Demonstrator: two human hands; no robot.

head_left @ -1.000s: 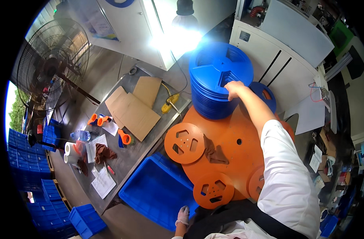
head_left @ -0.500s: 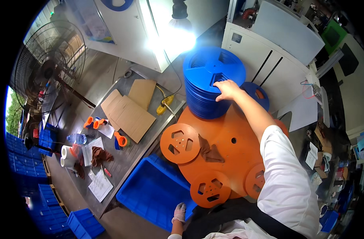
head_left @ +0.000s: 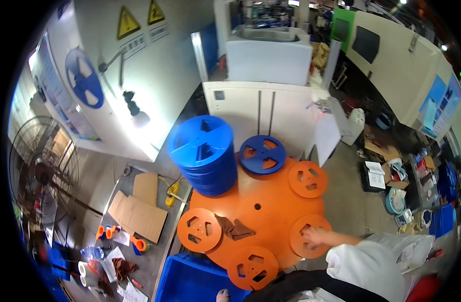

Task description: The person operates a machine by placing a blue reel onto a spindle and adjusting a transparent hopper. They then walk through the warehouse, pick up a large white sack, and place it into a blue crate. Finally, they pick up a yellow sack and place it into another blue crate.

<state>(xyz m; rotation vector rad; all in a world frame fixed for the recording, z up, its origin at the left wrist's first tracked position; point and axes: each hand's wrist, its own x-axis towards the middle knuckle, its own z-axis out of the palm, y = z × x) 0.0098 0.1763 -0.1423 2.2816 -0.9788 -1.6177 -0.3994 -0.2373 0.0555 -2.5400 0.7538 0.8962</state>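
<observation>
My right hand (head_left: 316, 236) is over the orange slotted disc (head_left: 311, 235) on the right side of the large orange turntable (head_left: 271, 201). Its fingers look apart and slightly blurred, at the disc's cutouts. At the bottom edge, only a bit of my gloved left hand (head_left: 223, 295) shows beside the blue tub (head_left: 190, 277); its fingers are cut off. A tall stack of blue reel discs (head_left: 203, 151) stands on the turntable's far left. Right of it, a lone blue disc (head_left: 260, 146) lies over an orange one.
More orange discs sit at the turntable's rim: left (head_left: 199, 224), front (head_left: 240, 277) and far right (head_left: 307, 173). A brown cloth (head_left: 235, 229) lies between. The left metal table holds cardboard (head_left: 140, 211) and tape dispensers (head_left: 107, 232). A floor fan (head_left: 41, 171) and a lit lamp (head_left: 139, 117) stand beyond.
My right hand has left the blue stack and come back to the right-hand orange disc. The view has swung up and right; my left hand is mostly out of frame.
</observation>
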